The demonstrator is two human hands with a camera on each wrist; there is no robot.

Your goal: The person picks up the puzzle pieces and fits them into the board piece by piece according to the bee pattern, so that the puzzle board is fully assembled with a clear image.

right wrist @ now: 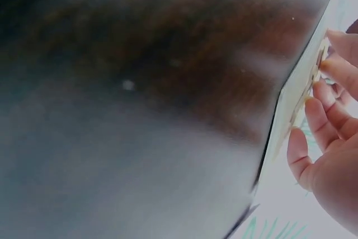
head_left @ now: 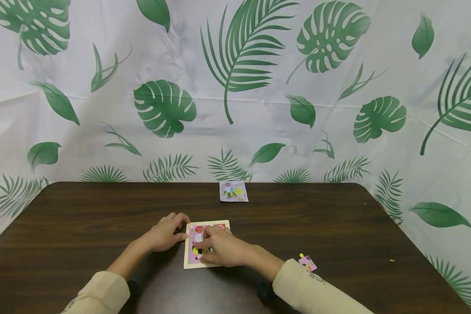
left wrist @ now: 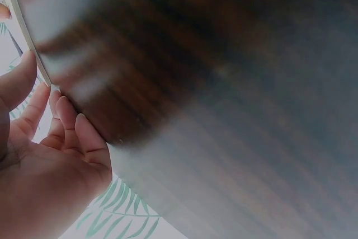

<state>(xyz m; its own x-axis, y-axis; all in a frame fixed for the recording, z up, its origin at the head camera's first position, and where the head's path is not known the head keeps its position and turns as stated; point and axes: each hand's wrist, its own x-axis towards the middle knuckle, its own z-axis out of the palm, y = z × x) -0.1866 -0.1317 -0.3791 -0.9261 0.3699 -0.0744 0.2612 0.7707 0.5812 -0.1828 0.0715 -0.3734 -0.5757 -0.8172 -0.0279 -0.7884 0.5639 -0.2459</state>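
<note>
A small jigsaw puzzle in a pale wooden tray [head_left: 186, 257] lies on the table, its pink picture showing a yellow-and-black bee and a red round shape. My left hand [head_left: 165, 233] touches the tray's upper left corner and left side with its fingertips and thumb; in the left wrist view, the fingers [left wrist: 84, 132] are lightly bent at the rim. Over the picture, my right hand [head_left: 225, 247] pinches a puzzle piece [head_left: 205, 251] between thumb and fingers, low against the tray. This hand hides the picture's right part. The right wrist view shows fingertips [right wrist: 315, 104] right at the tray's surface.
A loose pink puzzle piece [head_left: 307, 262] with yellow and dark parts lies beside the right sleeve. At the table's back edge is a square bee picture card [head_left: 233, 192]. A tiny yellowish scrap [head_left: 392, 260] lies farther right. A leaf-printed white cloth [head_left: 259, 126] hangs behind the dark wood table [head_left: 102, 209].
</note>
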